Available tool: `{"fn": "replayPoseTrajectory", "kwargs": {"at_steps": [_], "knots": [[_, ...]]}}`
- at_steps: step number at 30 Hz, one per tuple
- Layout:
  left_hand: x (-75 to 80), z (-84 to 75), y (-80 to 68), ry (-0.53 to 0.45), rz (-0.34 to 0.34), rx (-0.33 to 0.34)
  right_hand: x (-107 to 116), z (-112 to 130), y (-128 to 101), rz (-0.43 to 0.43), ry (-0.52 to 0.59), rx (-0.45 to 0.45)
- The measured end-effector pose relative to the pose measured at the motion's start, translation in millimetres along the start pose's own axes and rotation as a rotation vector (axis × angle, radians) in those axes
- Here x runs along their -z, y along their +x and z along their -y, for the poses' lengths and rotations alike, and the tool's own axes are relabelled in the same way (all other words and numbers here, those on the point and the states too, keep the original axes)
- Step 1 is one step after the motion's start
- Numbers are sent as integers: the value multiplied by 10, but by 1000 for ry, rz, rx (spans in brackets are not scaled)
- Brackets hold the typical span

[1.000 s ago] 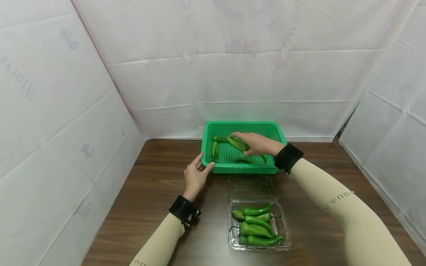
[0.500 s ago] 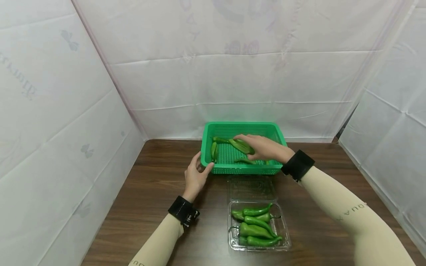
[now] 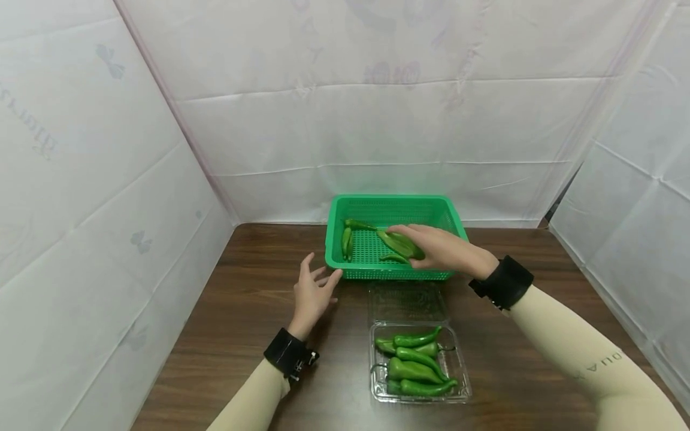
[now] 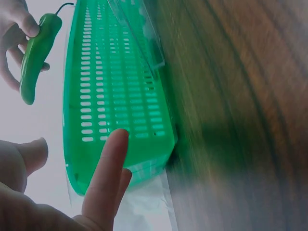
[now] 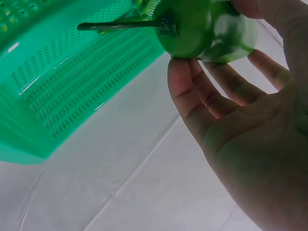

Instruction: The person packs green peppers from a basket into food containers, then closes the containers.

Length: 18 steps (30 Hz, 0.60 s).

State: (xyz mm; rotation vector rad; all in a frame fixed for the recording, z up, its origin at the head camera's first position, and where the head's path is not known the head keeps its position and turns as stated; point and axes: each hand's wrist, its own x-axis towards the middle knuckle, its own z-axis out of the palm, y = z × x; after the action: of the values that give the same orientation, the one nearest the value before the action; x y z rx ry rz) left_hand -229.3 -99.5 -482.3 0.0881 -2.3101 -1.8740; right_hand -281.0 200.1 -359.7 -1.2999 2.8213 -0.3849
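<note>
My right hand [image 3: 444, 246] grips a plump green pepper [image 3: 401, 244] above the front part of the green basket [image 3: 396, 274]. The right wrist view shows fingers beneath the pepper [image 5: 192, 29] and the thumb on top, its dark stem pointing out past them. In the left wrist view the pepper [image 4: 39, 60] hangs over the basket's rim [image 4: 67, 115]. My left hand [image 3: 311, 296], fingers spread and holding nothing, is just off the basket's left front corner. Several green peppers lie in the basket, including one [image 3: 360, 224] at the back left.
A clear plastic clamshell box [image 3: 463, 392] stands open in front of the basket, with several green peppers [image 3: 414, 371] in it. Its clear lid [image 3: 406, 302] lies back toward the basket. White sheeting [image 3: 399, 131] walls in the brown wooden table [image 3: 226, 341] at the back and sides.
My left hand has let go of the basket's corner and drawn back slightly. My right hand has carried the pepper rightward and toward the basket's front.
</note>
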Motion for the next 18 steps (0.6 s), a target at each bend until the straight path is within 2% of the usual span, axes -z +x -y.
{"fn": "replayPoseTrajectory", "kwargs": {"at_steps": [6, 14, 18], "knots": [[9, 6, -157, 15, 45, 42, -8, 84, -90, -16, 2, 26], [-61, 82, -386, -13, 255, 69, -31, 129, -190, -6, 34, 20], [-118, 107, -484, -25, 319, 97, -39, 156, -231, -6, 53, 15]]}}
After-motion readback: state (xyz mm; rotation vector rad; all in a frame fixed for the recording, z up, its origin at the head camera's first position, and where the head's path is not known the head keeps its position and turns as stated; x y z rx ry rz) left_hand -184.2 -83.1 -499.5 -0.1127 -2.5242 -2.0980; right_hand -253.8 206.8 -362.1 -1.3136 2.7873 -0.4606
